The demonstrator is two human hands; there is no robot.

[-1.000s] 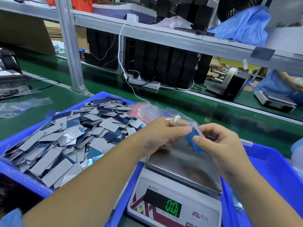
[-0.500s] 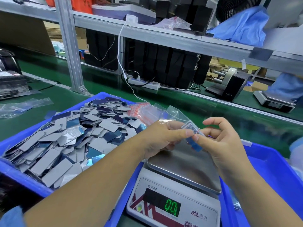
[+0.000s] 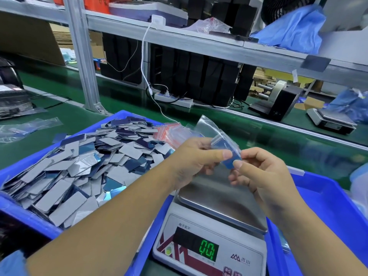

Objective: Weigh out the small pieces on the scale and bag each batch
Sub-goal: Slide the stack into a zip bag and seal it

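Both hands work above the steel pan of the digital scale (image 3: 223, 204); display reads 0.0. Left hand (image 3: 191, 158) pinches a clear zip bag (image 3: 214, 134) w/ thumb and fingers curled round it. Right hand (image 3: 256, 172) pinches a blue piece (image 3: 231, 162) at the bag mouth, partly inside. Loose grey and blue pieces (image 3: 75, 172) fill the blue tray (image 3: 25, 218) at the scale's left edge. 2nd blue tray (image 3: 326, 208) sits to the right.

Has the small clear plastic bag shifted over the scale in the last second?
No: the small clear plastic bag is pinched by both hands above the far edge of the steel scale pan, as before.
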